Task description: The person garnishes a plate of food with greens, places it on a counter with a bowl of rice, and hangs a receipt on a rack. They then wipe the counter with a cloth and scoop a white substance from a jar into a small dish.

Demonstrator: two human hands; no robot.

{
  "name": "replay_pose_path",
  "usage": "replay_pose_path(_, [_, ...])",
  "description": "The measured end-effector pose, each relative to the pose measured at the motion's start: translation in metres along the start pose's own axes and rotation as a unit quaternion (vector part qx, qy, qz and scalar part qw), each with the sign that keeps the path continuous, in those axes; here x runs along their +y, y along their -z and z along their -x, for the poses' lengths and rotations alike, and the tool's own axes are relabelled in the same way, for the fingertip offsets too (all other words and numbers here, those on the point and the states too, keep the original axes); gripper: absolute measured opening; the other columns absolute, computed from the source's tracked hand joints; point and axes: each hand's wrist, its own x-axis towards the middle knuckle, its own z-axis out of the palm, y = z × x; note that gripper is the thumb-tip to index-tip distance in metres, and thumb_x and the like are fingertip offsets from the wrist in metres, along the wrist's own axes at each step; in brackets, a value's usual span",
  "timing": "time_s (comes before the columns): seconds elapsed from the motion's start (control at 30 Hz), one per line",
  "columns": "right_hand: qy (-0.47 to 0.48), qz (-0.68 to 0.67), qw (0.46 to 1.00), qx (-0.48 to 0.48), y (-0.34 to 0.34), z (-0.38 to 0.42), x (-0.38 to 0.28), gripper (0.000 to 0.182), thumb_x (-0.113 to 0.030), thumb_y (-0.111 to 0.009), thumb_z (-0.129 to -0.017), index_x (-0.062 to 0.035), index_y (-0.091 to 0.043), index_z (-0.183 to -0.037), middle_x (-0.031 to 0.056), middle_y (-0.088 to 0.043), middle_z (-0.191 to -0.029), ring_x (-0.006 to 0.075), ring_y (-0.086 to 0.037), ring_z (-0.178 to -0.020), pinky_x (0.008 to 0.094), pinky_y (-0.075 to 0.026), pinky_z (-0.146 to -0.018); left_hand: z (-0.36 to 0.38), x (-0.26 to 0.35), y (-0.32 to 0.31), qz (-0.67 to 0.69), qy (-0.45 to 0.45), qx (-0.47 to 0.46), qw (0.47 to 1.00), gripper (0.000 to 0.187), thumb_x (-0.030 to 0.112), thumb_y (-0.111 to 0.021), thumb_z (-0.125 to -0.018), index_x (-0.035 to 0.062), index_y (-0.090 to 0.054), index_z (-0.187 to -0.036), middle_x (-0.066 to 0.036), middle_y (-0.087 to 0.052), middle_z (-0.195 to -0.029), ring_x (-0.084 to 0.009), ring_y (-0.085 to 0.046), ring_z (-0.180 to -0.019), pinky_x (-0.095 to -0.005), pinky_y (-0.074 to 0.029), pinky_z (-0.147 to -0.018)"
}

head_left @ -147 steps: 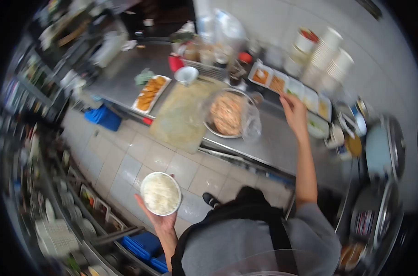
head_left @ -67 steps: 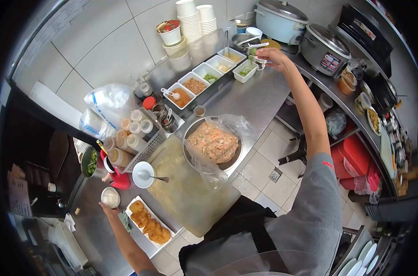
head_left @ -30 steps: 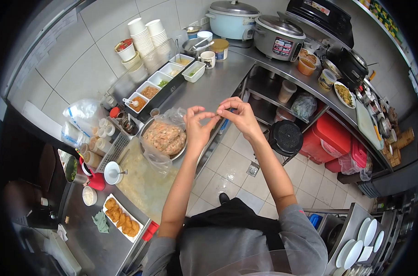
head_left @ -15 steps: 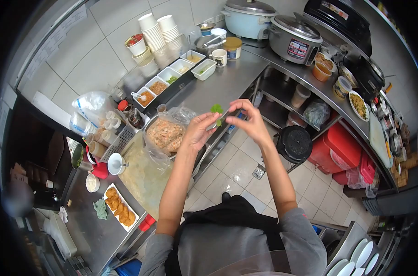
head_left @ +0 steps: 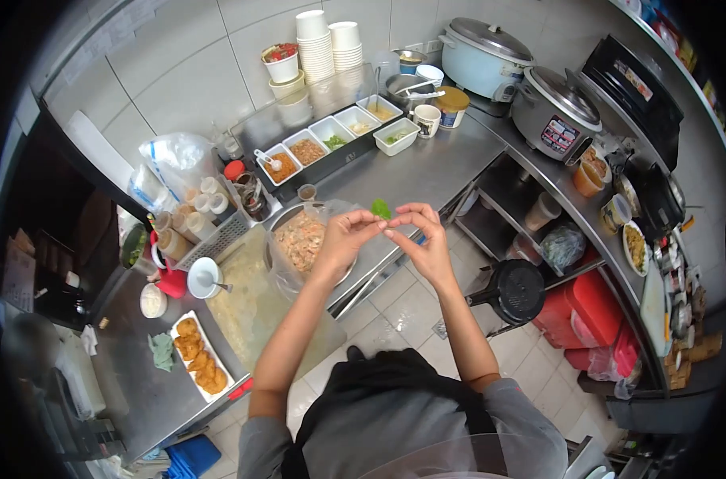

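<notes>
A small green leaf [head_left: 380,209] is pinched between the fingertips of my left hand [head_left: 348,241] and my right hand [head_left: 419,242], which meet in front of me near the counter's edge. Both hands have their fingers closed at the leaf's lower end. Behind my left hand, a bowl lined with a clear plastic bag holds a pinkish minced mix [head_left: 300,239]. A small cup [head_left: 307,192] stands just beyond the bowl. Further back, a black rack holds white trays of toppings, one with chopped greens [head_left: 335,142].
On the left are a white plate of fried pieces [head_left: 201,361], a white bowl with a spoon [head_left: 205,278] and a basket of bottles [head_left: 207,239]. Rice cookers [head_left: 556,112] stand at the back right. A black stool [head_left: 516,292] is on the floor to the right.
My right hand has closed in and now touches the leaf beside my left fingertips. The camera view has shifted, so the counter items appear further right and lower at the back.
</notes>
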Motion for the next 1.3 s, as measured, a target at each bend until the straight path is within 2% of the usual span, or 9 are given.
replay_pose_path(0.17, [0.016, -0.003, 0.999, -0.043, 0.014, -0.044, 0.013, 0.032, -0.013, -0.075, -0.067, -0.0108, -0.066, -0.098, 0.0073, -0.055, -0.103, 0.0226, -0.049, -0.102, 0.0341, -0.037, -0.09, -0.033, 0.035, 0.031, -0.1, -0.031, -0.002, 0.995, 0.009, 0.005, -0.066, -0.078, 0.0004, -0.065, -0.086, -0.001, -0.064, -0.081, -0.0055, -0.057, -0.076, -0.0198, -0.045, -0.07])
replay_pose_path(0.33, [-0.036, 0.019, 0.999, -0.024, 0.047, -0.103, 0.087, 0.024, -0.007, -0.071, -0.07, -0.0091, -0.067, -0.093, 0.0069, -0.056, -0.099, 0.019, -0.053, -0.094, 0.0293, -0.04, -0.081, -0.09, 0.05, 0.054, -0.176, -0.026, -0.005, 0.984, 0.008, 0.003, -0.066, -0.079, -0.0008, -0.063, -0.086, -0.002, -0.064, -0.084, -0.0058, -0.059, -0.078, -0.0195, -0.047, -0.073])
replay_pose_path(0.43, [-0.076, 0.054, 0.995, -0.027, 0.063, -0.151, 0.15, 0.017, -0.005, -0.067, -0.072, -0.0083, -0.068, -0.089, 0.0069, -0.055, -0.093, 0.0191, -0.052, -0.089, 0.0301, -0.04, -0.075, -0.133, 0.049, 0.056, -0.179, 0.021, 0.023, 0.983, 0.009, 0.001, -0.064, -0.08, -0.0031, -0.062, -0.087, -0.004, -0.065, -0.085, -0.0067, -0.059, -0.079, -0.0202, -0.047, -0.073])
replay_pose_path(0.67, [-0.009, 0.221, 0.969, -0.106, 0.07, -0.253, 0.265, 0.02, 0.001, -0.062, -0.075, -0.0056, -0.067, -0.092, 0.0074, -0.05, -0.085, 0.0201, -0.049, -0.079, 0.0297, -0.041, -0.072, -0.246, 0.014, 0.051, -0.055, 0.161, 0.042, 0.985, 0.011, 0.003, -0.06, -0.083, -0.0017, -0.062, -0.092, -0.006, -0.064, -0.087, -0.0121, -0.062, -0.08, -0.0223, -0.05, -0.072])
replay_pose_path(0.9, [-0.138, -0.075, 0.947, -0.279, 0.025, -0.309, 0.273, 0.014, -0.012, -0.059, -0.084, -0.0052, -0.066, -0.093, 0.0042, -0.051, -0.083, 0.0142, -0.049, -0.077, 0.0259, -0.039, -0.069, -0.3, -0.011, 0.046, 0.03, 0.242, 0.059, 0.968, 0.017, 0.006, -0.059, -0.084, -0.0014, -0.062, -0.098, -0.008, -0.064, -0.09, -0.0155, -0.064, -0.082, -0.0253, -0.053, -0.072])
replay_pose_path(0.97, [-0.131, -0.19, 0.913, -0.338, 0.007, -0.311, 0.271, 0.016, -0.015, -0.058, -0.086, -0.0033, -0.065, -0.094, 0.0021, -0.052, -0.083, 0.0113, -0.049, -0.075, 0.0242, -0.039, -0.068, -0.305, -0.01, 0.044, 0.033, 0.249, 0.05, 0.967, 0.019, 0.006, -0.059, -0.083, -0.0013, -0.062, -0.1, -0.008, -0.064, -0.092, -0.0148, -0.064, -0.083, -0.0248, -0.053, -0.073])
replay_pose_path(1.07, [-0.253, -0.321, 0.806, -0.428, -0.013, -0.318, 0.256, 0.015, -0.014, -0.058, -0.086, -0.0007, -0.064, -0.091, 0.0018, -0.054, -0.084, 0.0104, -0.051, -0.076, 0.024, -0.04, -0.07, -0.298, -0.004, 0.043, 0.034, 0.244, 0.04, 0.968, 0.019, 0.008, -0.059, -0.084, -0.0001, -0.062, -0.1, -0.009, -0.064, -0.093, -0.0151, -0.064, -0.083, -0.0256, -0.053, -0.073])
replay_pose_path(1.17, [-0.256, -0.377, 0.765, -0.455, -0.027, -0.319, 0.238, 0.011, -0.01, -0.061, -0.083, 0.0001, -0.062, -0.088, 0.003, -0.056, -0.084, 0.0098, -0.053, -0.077, 0.0231, -0.041, -0.071, -0.278, 0.003, 0.042, 0.047, 0.232, 0.038, 0.971, 0.02, 0.012, -0.058, -0.086, 0.0006, -0.062, -0.102, -0.009, -0.064, -0.093, -0.0159, -0.064, -0.085, -0.0269, -0.053, -0.073])
replay_pose_path(1.3, [-0.177, -0.36, 0.787, -0.469, -0.042, -0.309, 0.198, 0.006, -0.004, -0.062, -0.08, 0.0005, -0.061, -0.085, 0.0041, -0.057, -0.082, 0.0099, -0.054, -0.08, 0.0222, -0.041, -0.071, -0.228, 0.013, 0.041, 0.083, 0.223, 0.082, 0.968, 0.03, 0.025, -0.052, -0.091, 0.0004, -0.057, -0.108, -0.01, -0.064, -0.093, -0.02, -0.064, -0.087, -0.0299, -0.053, -0.073])
